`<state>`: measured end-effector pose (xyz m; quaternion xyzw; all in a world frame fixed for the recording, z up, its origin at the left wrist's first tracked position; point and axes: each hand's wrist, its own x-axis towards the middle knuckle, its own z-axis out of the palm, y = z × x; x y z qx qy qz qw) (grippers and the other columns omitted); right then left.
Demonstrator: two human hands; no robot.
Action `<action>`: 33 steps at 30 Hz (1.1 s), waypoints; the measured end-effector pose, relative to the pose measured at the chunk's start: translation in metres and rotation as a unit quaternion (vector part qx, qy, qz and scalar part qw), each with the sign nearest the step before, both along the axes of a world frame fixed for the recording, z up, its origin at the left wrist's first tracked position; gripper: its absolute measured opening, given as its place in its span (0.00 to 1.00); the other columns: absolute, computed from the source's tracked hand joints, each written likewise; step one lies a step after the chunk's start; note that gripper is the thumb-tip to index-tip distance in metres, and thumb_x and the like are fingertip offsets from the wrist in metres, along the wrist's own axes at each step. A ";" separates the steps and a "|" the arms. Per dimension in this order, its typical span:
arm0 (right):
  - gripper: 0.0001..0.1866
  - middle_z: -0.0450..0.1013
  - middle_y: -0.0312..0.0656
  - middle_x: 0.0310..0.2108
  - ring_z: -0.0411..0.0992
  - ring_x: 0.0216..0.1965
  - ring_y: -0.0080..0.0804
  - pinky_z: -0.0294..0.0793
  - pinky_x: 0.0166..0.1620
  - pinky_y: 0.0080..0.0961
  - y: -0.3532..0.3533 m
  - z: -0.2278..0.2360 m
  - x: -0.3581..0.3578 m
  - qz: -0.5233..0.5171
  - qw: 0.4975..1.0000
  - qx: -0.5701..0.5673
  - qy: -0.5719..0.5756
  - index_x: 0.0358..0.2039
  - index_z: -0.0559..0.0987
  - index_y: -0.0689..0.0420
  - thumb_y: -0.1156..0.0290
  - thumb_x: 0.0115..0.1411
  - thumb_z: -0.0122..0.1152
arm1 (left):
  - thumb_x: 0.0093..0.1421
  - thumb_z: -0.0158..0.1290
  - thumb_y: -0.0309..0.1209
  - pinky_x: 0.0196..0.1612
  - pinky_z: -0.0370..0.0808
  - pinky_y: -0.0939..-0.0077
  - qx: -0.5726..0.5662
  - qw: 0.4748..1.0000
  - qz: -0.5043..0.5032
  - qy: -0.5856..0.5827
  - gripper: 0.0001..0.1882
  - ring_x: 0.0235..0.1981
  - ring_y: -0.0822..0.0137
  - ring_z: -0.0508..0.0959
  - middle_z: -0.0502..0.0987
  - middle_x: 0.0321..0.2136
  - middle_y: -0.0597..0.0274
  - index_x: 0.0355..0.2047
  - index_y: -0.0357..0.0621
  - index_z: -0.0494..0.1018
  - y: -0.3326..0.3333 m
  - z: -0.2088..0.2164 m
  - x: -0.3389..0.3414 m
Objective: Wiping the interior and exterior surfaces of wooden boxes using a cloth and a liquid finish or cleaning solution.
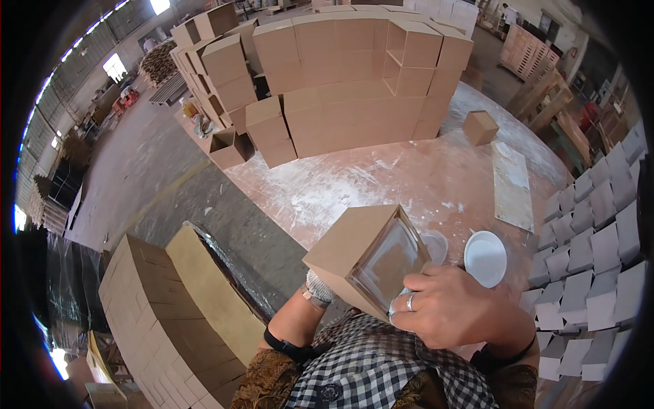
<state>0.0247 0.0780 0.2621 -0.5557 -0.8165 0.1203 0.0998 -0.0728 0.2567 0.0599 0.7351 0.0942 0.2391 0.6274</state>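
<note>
A brown cardboard box [354,235] is tilted in front of me, its recessed end turned toward my right. White wet-looking smears line the inside edges of that end. My left hand [319,286], in a knitted glove, supports the box from its left underside; most of its fingers are hidden behind the box. My right hand [443,307], bare with a ring, is closed at the lower right rim of the recess. A sliver of something pale bluish shows at its fingertips, too covered to name. Close by stands a white round tub [486,259] with white contents, beside a translucent lid-like piece [434,245].
Stacked cardboard boxes [340,54] form a wall across the far side of the white-smeared table [306,184]. A single small box [480,127] and a pale board [512,184] lie at right. Rows of grey-white blocks [593,252] stand far right; brown cartons [163,307] stand at left.
</note>
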 end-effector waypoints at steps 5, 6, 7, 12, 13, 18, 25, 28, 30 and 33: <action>0.05 0.72 0.34 0.24 0.68 0.30 0.30 0.67 0.29 0.27 0.010 0.004 0.018 -0.053 0.998 0.024 -0.035 0.21 0.75 0.54 0.73 0.39 0.55 | 0.60 0.47 0.31 0.48 0.70 0.74 -0.055 0.998 -0.035 -0.018 0.17 0.47 0.68 0.70 0.70 0.45 0.59 0.48 0.43 0.65 0.007 0.003 0.015; 0.06 0.72 0.35 0.25 0.68 0.30 0.30 0.68 0.29 0.27 0.013 0.002 0.023 -0.107 0.988 0.105 -0.023 0.21 0.76 0.54 0.74 0.38 0.56 | 0.60 0.47 0.31 0.48 0.70 0.74 -0.070 0.996 -0.045 -0.021 0.17 0.47 0.68 0.70 0.70 0.45 0.59 0.48 0.43 0.65 0.008 0.004 0.019; 0.06 0.72 0.36 0.26 0.69 0.30 0.31 0.69 0.28 0.26 0.017 0.000 0.028 -0.159 0.970 0.186 -0.011 0.22 0.76 0.54 0.75 0.38 0.56 | 0.60 0.47 0.31 0.48 0.70 0.74 -0.088 0.994 -0.055 -0.023 0.17 0.47 0.68 0.70 0.70 0.45 0.59 0.48 0.43 0.65 0.008 0.005 0.023; 0.07 0.73 0.34 0.29 0.69 0.30 0.29 0.69 0.26 0.24 0.036 -0.010 0.039 -0.166 0.952 0.258 -0.005 0.23 0.77 0.54 0.76 0.38 0.57 | 0.60 0.47 0.31 0.48 0.70 0.74 -0.186 0.977 -0.102 -0.028 0.17 0.47 0.68 0.70 0.70 0.45 0.59 0.49 0.43 0.65 0.011 0.010 0.047; 0.06 0.73 0.33 0.30 0.68 0.30 0.29 0.68 0.26 0.23 0.033 -0.015 0.037 -0.143 0.953 0.265 -0.018 0.22 0.77 0.53 0.74 0.39 0.58 | 0.60 0.47 0.31 0.48 0.70 0.74 -0.203 0.973 -0.110 -0.028 0.17 0.47 0.68 0.70 0.70 0.45 0.59 0.49 0.43 0.65 0.011 0.012 0.051; 0.06 0.71 0.31 0.29 0.67 0.28 0.26 0.64 0.24 0.20 0.018 -0.015 0.033 -0.033 0.972 0.231 -0.040 0.22 0.77 0.52 0.69 0.40 0.58 | 0.60 0.47 0.31 0.48 0.70 0.74 -0.278 0.949 -0.148 -0.022 0.17 0.47 0.68 0.70 0.70 0.45 0.59 0.49 0.43 0.65 0.005 0.014 0.061; 0.07 0.72 0.33 0.28 0.67 0.28 0.27 0.67 0.24 0.22 0.044 -0.015 0.052 -0.160 0.925 0.327 -0.106 0.24 0.78 0.55 0.72 0.40 0.58 | 0.60 0.47 0.31 0.48 0.70 0.74 -0.373 0.901 -0.221 -0.009 0.17 0.47 0.69 0.70 0.70 0.45 0.59 0.49 0.43 0.65 0.002 0.017 0.064; 0.08 0.72 0.34 0.28 0.67 0.27 0.27 0.68 0.24 0.22 0.037 -0.015 0.031 -0.115 0.948 0.296 -0.035 0.25 0.78 0.56 0.73 0.39 0.59 | 0.60 0.47 0.31 0.48 0.70 0.75 -0.406 0.876 -0.260 0.001 0.17 0.47 0.69 0.70 0.69 0.45 0.60 0.49 0.43 0.65 -0.002 0.019 0.062; 0.08 0.72 0.34 0.27 0.67 0.26 0.28 0.68 0.23 0.22 0.034 -0.014 0.027 -0.062 0.960 0.271 0.028 0.25 0.78 0.56 0.74 0.39 0.59 | 0.60 0.47 0.31 0.48 0.70 0.75 -0.429 0.866 -0.258 0.002 0.17 0.47 0.69 0.70 0.69 0.45 0.60 0.49 0.43 0.65 -0.005 0.018 0.062; 0.08 0.72 0.35 0.25 0.68 0.25 0.29 0.70 0.24 0.25 0.028 -0.011 0.036 -0.074 0.973 0.203 0.078 0.24 0.76 0.57 0.75 0.39 0.60 | 0.60 0.47 0.31 0.48 0.70 0.75 -0.465 0.859 -0.212 -0.012 0.17 0.47 0.69 0.69 0.69 0.45 0.60 0.49 0.43 0.64 -0.016 0.015 0.056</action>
